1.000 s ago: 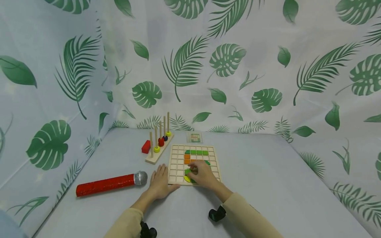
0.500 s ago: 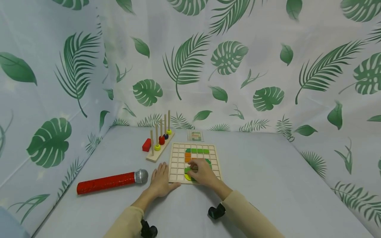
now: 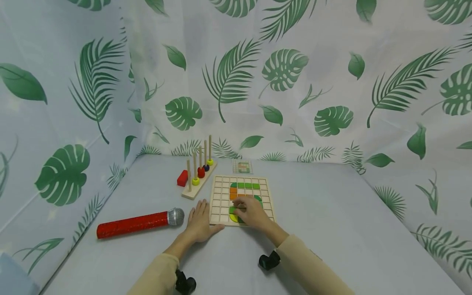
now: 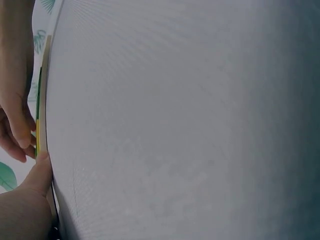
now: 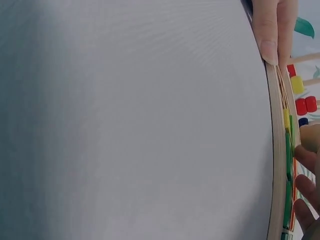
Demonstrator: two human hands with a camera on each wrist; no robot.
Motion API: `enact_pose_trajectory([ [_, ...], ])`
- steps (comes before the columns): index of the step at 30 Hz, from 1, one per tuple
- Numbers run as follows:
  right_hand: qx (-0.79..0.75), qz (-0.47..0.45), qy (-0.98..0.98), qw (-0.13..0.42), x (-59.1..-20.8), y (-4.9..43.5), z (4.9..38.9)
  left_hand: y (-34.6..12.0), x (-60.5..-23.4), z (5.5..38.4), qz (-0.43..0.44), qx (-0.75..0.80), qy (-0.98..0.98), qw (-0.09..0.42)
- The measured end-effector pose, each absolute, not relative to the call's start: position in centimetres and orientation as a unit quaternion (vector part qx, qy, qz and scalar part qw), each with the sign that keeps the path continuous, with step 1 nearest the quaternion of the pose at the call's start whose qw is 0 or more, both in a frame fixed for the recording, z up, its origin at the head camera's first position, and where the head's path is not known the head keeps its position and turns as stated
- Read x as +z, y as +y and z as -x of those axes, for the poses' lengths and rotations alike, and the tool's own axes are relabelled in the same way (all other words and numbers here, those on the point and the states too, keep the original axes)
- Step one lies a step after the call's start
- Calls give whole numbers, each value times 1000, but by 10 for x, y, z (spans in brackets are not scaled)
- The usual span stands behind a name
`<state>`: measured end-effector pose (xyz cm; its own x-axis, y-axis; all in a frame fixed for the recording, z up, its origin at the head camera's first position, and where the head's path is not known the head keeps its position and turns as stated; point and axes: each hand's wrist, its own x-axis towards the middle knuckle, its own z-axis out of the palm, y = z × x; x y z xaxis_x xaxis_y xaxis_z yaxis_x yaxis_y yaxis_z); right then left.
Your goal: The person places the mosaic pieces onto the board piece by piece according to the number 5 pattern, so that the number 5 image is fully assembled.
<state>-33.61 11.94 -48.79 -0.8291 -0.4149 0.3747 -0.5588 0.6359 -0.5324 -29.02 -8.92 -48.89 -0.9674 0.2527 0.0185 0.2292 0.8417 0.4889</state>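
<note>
A wooden grid board (image 3: 220,204) lies on the table, with green, orange and yellow tiles in its cells. My right hand (image 3: 252,213) is over the lower middle of the board, fingers bent down among the tiles. Just left of its thumb are a green tile (image 3: 232,210) and a yellow rounded tile (image 3: 233,218). In the right wrist view the bent fingers (image 5: 306,160) are close above the tiles; whether they pinch one is hidden. My left hand (image 3: 199,223) rests flat beside the board's left edge, its thumb (image 4: 42,172) at the near corner.
A wooden peg stand (image 3: 197,186) with coloured beads stands behind left, a red block (image 3: 182,178) beside it. A red microphone (image 3: 136,224) lies at the left. Behind the board lies a pattern card (image 3: 242,166). Leaf-printed cloth (image 3: 228,82) hangs at the back and sides.
The whole head view has shifted slightly, raising the scene a little. Both hands keep their places at the board; the right fingers show hardly any movement.
</note>
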Motion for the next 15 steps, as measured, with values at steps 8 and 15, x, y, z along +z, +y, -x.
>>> enact_pose_trajectory([
  [8,304,-292,-898,128,-489,123,334,-89,-489,290,-123,248,960,27],
  [15,315,-274,-902,111,-477,127,337,-91,-486,293,-119,253,960,30],
])
